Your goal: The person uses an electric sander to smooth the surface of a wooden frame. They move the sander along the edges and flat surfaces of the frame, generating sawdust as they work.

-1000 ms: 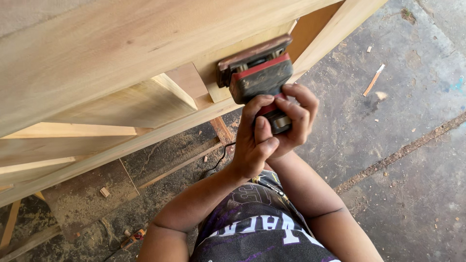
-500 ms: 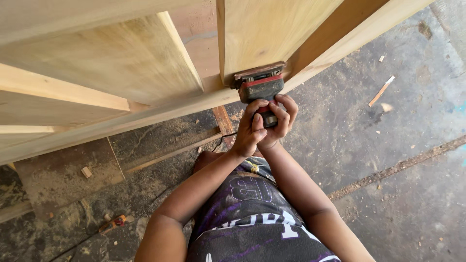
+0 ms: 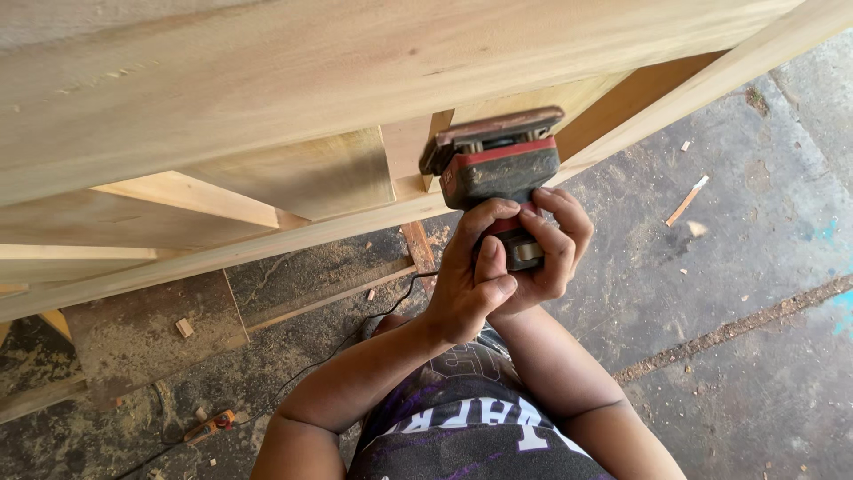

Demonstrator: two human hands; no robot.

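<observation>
Both hands grip one power tool: a black and red electric sander with a flat rectangular base plate (image 3: 494, 158). The left hand (image 3: 469, 283) wraps around the rear handle from the 7 o'clock side, its fingers (image 3: 484, 222) curled up over the black body. The right hand (image 3: 553, 242) closes on the same handle from the 4 o'clock side, its fingers overlapping the grip beside the left thumb. Both hands are fully closed on the tool.

The sander sits at about 12 o'clock from the hands. Its base plate faces up and lies against the underside of a pale, unfinished wooden frame of planks and rails (image 3: 293, 76). A long diagonal rail (image 3: 267, 244) of this frame passes just behind the sander body, from 8 o'clock to 2 o'clock.

A thin black cord (image 3: 329, 360) runs from the tool toward 8 o'clock across the dusty grey concrete floor (image 3: 711, 293). A small wood offcut block (image 3: 184, 327) lies on the floor at 9 o'clock. A thin wood sliver (image 3: 687, 201) lies at 3 o'clock, well apart from the hands.
</observation>
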